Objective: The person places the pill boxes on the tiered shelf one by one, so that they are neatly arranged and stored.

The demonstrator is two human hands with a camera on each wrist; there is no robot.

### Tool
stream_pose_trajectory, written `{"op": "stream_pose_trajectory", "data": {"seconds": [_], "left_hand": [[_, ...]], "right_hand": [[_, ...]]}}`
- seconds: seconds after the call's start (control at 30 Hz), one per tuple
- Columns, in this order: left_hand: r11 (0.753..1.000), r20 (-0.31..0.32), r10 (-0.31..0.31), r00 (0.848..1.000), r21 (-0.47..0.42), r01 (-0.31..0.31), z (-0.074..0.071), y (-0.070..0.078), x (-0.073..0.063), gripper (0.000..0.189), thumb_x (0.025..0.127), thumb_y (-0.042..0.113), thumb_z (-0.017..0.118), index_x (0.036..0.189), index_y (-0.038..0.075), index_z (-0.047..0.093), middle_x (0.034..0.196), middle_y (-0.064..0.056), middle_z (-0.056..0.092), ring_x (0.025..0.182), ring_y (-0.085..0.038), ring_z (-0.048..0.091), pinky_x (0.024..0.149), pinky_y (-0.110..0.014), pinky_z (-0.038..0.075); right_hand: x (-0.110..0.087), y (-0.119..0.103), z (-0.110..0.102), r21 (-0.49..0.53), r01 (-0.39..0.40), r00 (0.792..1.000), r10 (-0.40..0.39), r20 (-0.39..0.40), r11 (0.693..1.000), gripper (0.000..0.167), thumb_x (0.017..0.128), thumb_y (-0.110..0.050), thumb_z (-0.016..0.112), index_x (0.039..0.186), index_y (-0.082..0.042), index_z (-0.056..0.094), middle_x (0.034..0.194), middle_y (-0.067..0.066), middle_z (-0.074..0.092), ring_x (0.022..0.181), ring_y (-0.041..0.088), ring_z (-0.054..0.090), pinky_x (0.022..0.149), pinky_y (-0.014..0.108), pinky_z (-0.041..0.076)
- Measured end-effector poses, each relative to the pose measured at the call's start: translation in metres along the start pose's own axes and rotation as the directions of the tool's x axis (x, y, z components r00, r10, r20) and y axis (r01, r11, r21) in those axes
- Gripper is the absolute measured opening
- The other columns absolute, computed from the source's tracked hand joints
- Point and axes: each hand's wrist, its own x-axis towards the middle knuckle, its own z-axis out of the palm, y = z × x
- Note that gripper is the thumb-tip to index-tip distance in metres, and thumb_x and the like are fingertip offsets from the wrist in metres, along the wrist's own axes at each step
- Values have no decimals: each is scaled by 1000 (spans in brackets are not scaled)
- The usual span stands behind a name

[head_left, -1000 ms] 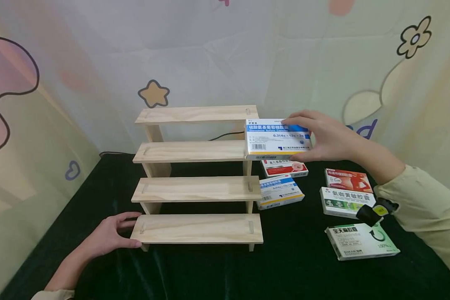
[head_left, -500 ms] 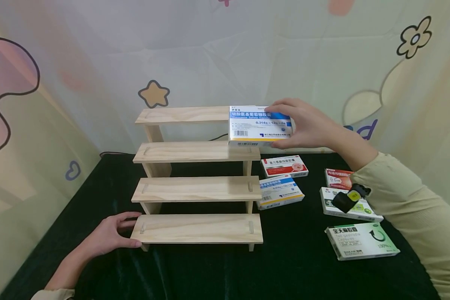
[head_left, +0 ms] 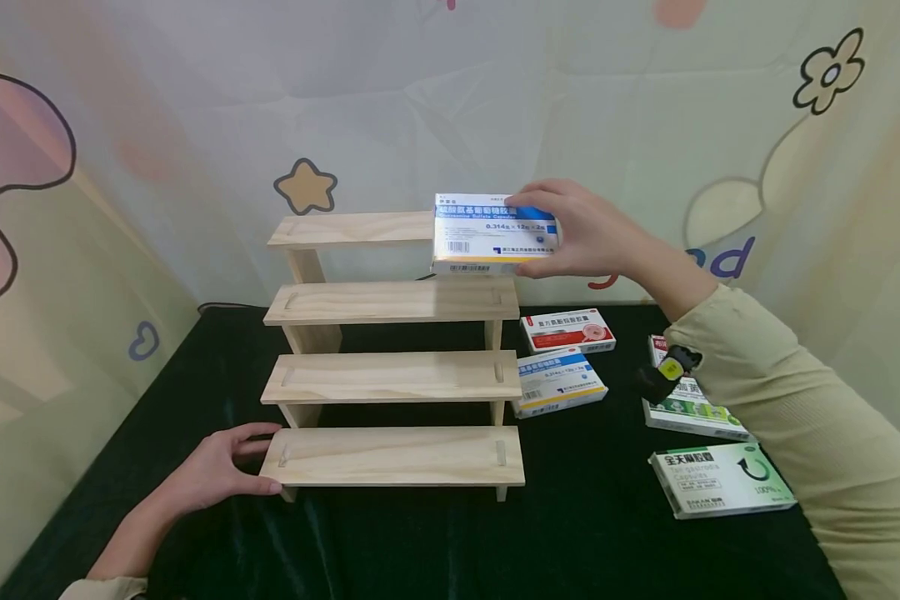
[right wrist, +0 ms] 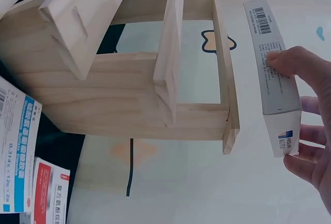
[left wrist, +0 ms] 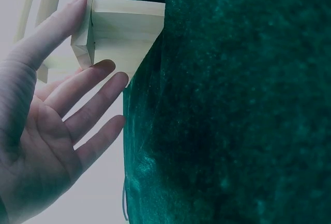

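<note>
My right hand [head_left: 592,229] holds a white and blue medicine box [head_left: 468,242] by its right end, thumb below and fingers on top. In the head view the box overlaps the right part of the top shelf. The right wrist view shows the barcode side of that box [right wrist: 266,69], apart from the shelf boards there. At the lower left, my left hand [head_left: 206,473] pinches the left end of the lowest board of a stepped wooden display stand [head_left: 397,457]. In the left wrist view, thumb and index finger lie on either side of the board end [left wrist: 83,43].
Right of the stand lie a red and white box [head_left: 570,331] and a second blue and white box [head_left: 558,385]. Farther right are a green and white box [head_left: 720,482] and other boxes partly covered by my sleeve. Dark green cloth [head_left: 390,550] covers the table; a patterned curtain hangs behind.
My right hand has carried the medicine box up and to the left, from beside the stand to over its upper shelves. My left hand has stayed at the lowest board.
</note>
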Motion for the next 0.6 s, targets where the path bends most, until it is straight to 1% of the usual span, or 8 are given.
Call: {"op": "stream_pose_trajectory", "data": {"seconds": [0.13, 0.37, 0.6], "left_hand": [[1000, -1, 8, 1000, -1, -8, -1, 0, 0, 70, 73, 25, 75, 129, -3, 43, 118, -22, 58, 116, -39, 48, 83, -47, 44], [1000, -5, 8, 1000, 6, -8, -1, 0, 0, 70, 73, 25, 76, 128, -3, 43, 117, -21, 58, 115, -39, 49, 82, -44, 44], [1000, -6, 4, 1000, 6, -4, 0, 0, 0, 70, 73, 25, 75, 129, -3, 43, 117, -21, 58, 116, -39, 48, 83, -45, 43]], "right_hand": [[7, -2, 1, -11, 0, 1000, 0, 3, 1000, 69, 69, -31, 75, 128, -5, 49, 132, 17, 43, 117, 32, 38, 93, 49, 36], [23, -10, 3, -14, 2, 1000, -2, 16, 1000, 69, 70, -35, 73, 128, -5, 49, 133, 17, 42, 119, 32, 37, 95, 47, 35], [36, -15, 8, -20, 8, 1000, -8, 17, 1000, 69, 71, -36, 72, 128, -6, 50, 132, 15, 44, 118, 30, 39, 94, 45, 36]]}}
